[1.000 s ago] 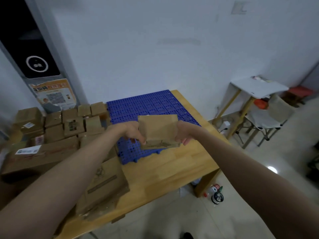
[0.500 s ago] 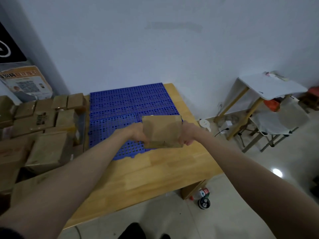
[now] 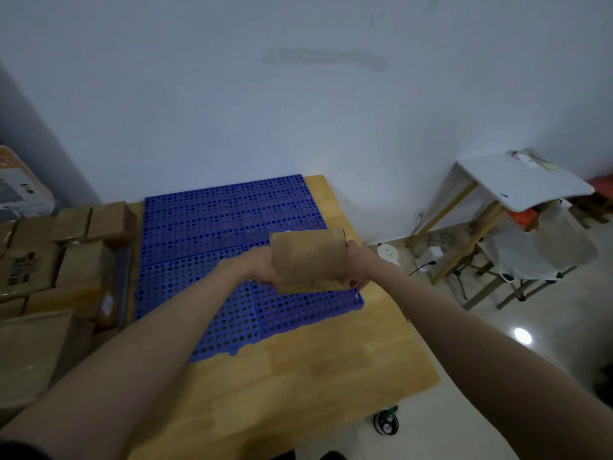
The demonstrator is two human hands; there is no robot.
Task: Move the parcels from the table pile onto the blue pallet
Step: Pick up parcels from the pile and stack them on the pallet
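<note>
Both hands carry one brown cardboard parcel (image 3: 308, 258) above the near right part of the blue perforated pallet (image 3: 212, 224). My left hand (image 3: 262, 267) grips its left side and my right hand (image 3: 356, 265) grips its right side, fingers curled under the bottom edge. The pallet's top is bare. A pile of brown parcels (image 3: 66, 260) fills the left end of the wooden table (image 3: 298, 376), right beside the pallet.
The pallet's far edge meets a white wall. On the floor to the right stand a small white folding table (image 3: 524, 180), a chair frame (image 3: 530, 260), a white round device (image 3: 386, 251) and cables. A dark roll (image 3: 386, 423) lies under the table's near right corner.
The view has swung right, sliding the pile toward the left edge. Both hands have carried the parcel from the pallet's near edge to over its near right part.
</note>
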